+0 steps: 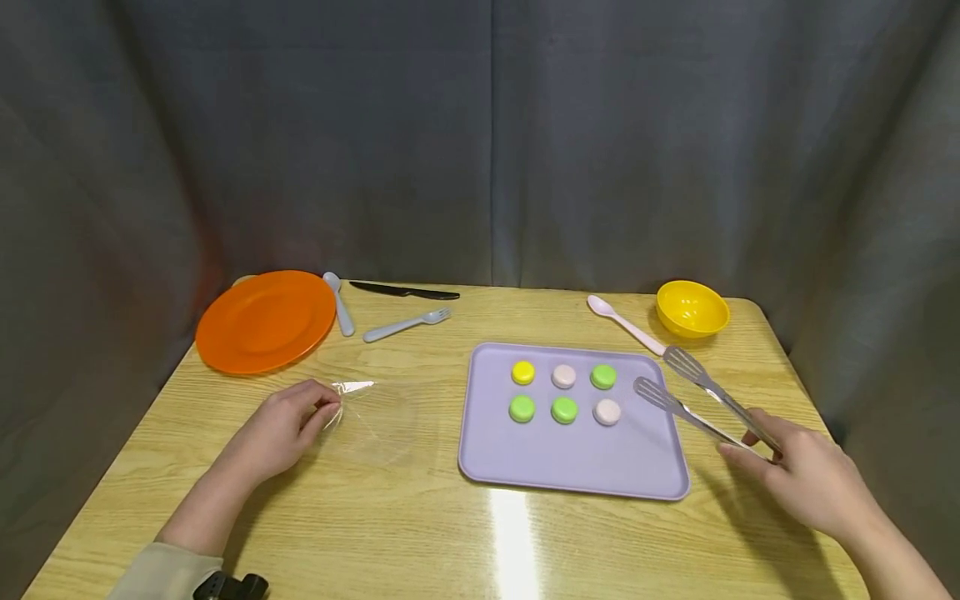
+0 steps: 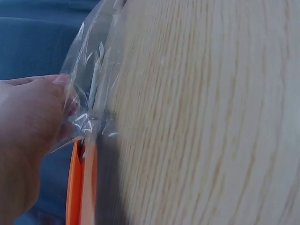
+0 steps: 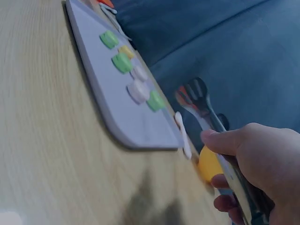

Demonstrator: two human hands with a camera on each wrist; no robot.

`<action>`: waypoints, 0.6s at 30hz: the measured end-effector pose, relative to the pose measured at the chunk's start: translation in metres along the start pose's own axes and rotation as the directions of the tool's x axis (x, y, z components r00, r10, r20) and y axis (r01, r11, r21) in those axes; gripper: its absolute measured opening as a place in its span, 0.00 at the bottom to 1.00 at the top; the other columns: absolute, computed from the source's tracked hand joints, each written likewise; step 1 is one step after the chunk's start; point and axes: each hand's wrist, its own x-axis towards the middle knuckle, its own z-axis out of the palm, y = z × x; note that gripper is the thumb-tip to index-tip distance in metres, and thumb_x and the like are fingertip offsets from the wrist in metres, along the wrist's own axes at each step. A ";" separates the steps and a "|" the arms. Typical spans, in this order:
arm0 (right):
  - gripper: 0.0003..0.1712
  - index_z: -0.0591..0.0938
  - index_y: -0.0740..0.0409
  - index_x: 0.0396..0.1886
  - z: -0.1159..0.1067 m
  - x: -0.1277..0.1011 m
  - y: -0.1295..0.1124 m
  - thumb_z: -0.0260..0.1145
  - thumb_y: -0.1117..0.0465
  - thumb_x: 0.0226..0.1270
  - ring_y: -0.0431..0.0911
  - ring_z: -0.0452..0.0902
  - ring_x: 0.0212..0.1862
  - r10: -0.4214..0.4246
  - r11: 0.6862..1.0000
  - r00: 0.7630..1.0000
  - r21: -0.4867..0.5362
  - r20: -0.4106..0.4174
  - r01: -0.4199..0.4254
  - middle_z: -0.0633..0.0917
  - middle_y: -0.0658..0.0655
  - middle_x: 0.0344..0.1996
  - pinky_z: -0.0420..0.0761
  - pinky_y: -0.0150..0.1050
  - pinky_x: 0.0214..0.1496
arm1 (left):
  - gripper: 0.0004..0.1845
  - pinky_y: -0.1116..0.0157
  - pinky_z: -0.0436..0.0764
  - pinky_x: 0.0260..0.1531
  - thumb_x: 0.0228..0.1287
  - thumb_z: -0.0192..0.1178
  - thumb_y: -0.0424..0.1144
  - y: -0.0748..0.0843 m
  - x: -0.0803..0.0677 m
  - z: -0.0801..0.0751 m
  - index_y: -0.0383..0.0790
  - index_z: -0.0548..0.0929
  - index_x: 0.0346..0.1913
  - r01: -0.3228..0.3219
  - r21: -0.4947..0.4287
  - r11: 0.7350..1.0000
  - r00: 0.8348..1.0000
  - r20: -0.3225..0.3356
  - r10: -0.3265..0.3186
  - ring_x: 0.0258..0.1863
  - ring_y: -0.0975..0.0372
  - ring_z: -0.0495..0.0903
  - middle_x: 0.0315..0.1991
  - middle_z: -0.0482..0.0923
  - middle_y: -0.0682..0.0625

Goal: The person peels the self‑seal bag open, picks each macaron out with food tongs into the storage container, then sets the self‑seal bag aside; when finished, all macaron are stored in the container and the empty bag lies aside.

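My left hand [image 1: 288, 425] pinches the edge of a clear plastic bag [image 2: 96, 79], which spreads over the table to the right of the fingers in the head view. In my right hand [image 1: 806, 471] I hold metal tongs [image 1: 720, 396], their slotted ends parted with nothing between them. Those ends hover over the right edge of a lilac tray [image 1: 562, 467]. Several macarons sit on the tray in two rows: a yellow macaron [image 1: 523, 372], pink ones such as this pink macaron [image 1: 607, 412], and green ones such as this green macaron [image 1: 564, 409].
An orange plate [image 1: 266, 321] lies at the back left, beside a grey spoon [image 1: 340, 304], a black knife [image 1: 405, 291] and a grey fork [image 1: 407, 325]. At the back right are a pink spoon [image 1: 626, 323] and a yellow bowl [image 1: 692, 309]. Grey curtains [image 1: 420, 150] enclose the table.
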 end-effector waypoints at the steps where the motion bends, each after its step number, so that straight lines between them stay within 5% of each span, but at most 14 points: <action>1: 0.17 0.84 0.51 0.47 0.002 -0.001 0.004 0.74 0.45 0.73 0.39 0.66 0.23 0.012 1.000 1.000 -0.003 -0.012 -0.012 0.82 0.47 0.31 0.63 0.38 0.23 | 0.05 0.56 0.86 0.42 0.72 0.69 0.31 0.001 0.000 0.000 0.44 0.86 0.45 0.001 0.011 1.000 1.000 0.016 -0.002 0.41 0.62 0.84 0.42 0.84 0.56; 9: 0.21 0.81 0.55 0.39 0.021 -0.004 0.035 0.71 0.41 0.74 0.57 0.79 0.33 0.131 0.991 0.991 -0.014 -0.032 -0.132 0.79 0.49 0.24 0.76 0.60 0.33 | 0.04 0.54 0.86 0.46 0.73 0.68 0.32 -0.003 0.000 0.005 0.42 0.87 0.46 0.005 0.048 0.999 0.998 0.067 -0.008 0.44 0.59 0.85 0.44 0.86 0.54; 18: 0.27 0.77 0.50 0.31 0.024 -0.009 0.050 0.70 0.34 0.71 0.58 0.78 0.31 0.225 0.970 0.973 -0.087 -0.040 -0.228 0.76 0.51 0.23 0.71 0.55 0.26 | 0.05 0.58 0.83 0.40 0.73 0.69 0.33 -0.004 0.005 0.018 0.47 0.85 0.41 0.015 0.010 1.000 0.990 0.143 -0.016 0.38 0.65 0.79 0.39 0.81 0.58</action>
